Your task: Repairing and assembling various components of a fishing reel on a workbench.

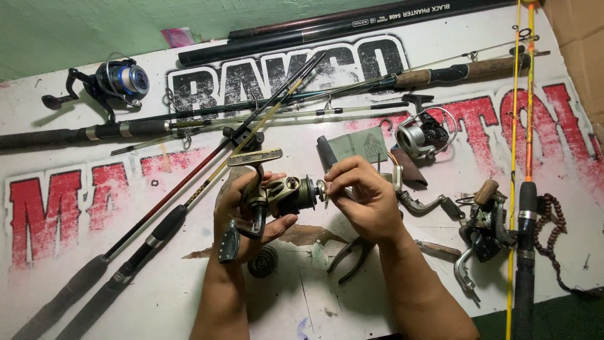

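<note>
My left hand (242, 211) grips a dark olive spinning reel body (280, 195) with its foot pointing up and its crank handle (229, 242) hanging below. My right hand (362, 195) pinches a small metal part at the reel's front shaft (321, 187), fingertips closed on it. Both hands hover over a white painted board (126, 289) with large red and black letters.
Several fishing rods (189, 182) lie diagonally on the left and across the top. A blue-spooled reel (123, 82) sits upper left, a silver reel (421, 135) upper right, a dismantled reel (484, 220) at right. Pliers (352, 252) and a dark spool (263, 261) lie below my hands.
</note>
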